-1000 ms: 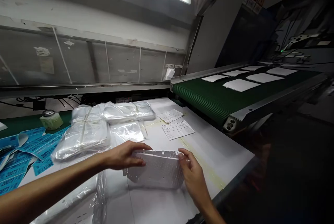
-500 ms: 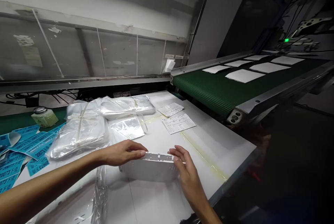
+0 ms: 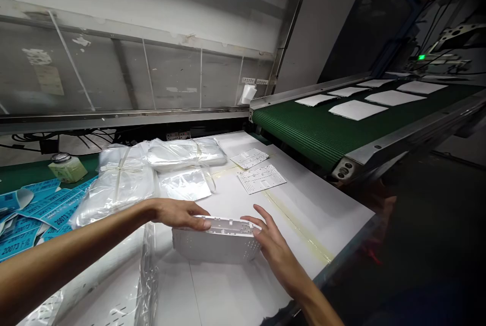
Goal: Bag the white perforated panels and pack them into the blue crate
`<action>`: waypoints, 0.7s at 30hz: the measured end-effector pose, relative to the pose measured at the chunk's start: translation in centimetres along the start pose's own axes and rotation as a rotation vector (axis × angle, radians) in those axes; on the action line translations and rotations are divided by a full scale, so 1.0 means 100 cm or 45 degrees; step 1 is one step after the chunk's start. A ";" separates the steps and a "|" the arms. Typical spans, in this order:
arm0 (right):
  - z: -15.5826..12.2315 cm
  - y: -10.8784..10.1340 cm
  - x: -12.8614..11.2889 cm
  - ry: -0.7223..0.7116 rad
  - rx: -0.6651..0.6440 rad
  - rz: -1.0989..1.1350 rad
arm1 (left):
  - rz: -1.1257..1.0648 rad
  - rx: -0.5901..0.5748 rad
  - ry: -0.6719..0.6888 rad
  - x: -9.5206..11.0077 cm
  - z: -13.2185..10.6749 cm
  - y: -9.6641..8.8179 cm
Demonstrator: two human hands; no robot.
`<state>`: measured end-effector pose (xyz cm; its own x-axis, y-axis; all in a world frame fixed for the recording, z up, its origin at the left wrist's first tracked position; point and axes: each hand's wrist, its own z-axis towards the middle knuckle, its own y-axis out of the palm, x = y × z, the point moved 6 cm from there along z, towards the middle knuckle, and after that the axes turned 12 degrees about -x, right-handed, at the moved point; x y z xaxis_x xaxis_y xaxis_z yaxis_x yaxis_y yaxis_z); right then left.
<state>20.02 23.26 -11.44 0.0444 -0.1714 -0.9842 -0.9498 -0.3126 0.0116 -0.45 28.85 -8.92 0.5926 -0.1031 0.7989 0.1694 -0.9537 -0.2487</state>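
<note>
At the bottom of the frame, a clear plastic bag (image 3: 146, 278) lies slack on a white worktable (image 3: 224, 290), under the left forearm. Just above it, a white perforated plastic panel (image 3: 216, 245) rests on the table, tilted with its notched edge up. The left hand (image 3: 176, 213) has its fingers curled over that edge, a partial grip that seems to steady the panel. The right hand (image 3: 277, 250) is open and spread, its fingertips (image 3: 257, 231) at the panel's right end; I cannot tell if they touch. Farther up, 2 strapped bundles of clear bags (image 3: 121, 184) sit beside 1 loose flat bag (image 3: 185, 185), their contents unclear. Blue printed labels (image 3: 43, 209) lie at far left, 2 printed paper sheets (image 3: 261, 179) at centre, and white sheets (image 3: 357, 110) lie spaced on a green conveyor belt (image 3: 319, 136) at upper right.
</note>
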 end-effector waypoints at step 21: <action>-0.007 0.032 -0.036 -0.089 -0.429 -1.542 | 0.468 0.237 0.109 0.024 -0.006 0.023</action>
<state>17.02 22.19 -7.70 0.8042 0.4376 -0.4022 -0.1850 -0.4588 -0.8691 0.90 26.24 -7.20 0.5736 -0.4578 0.6793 0.1026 -0.7826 -0.6141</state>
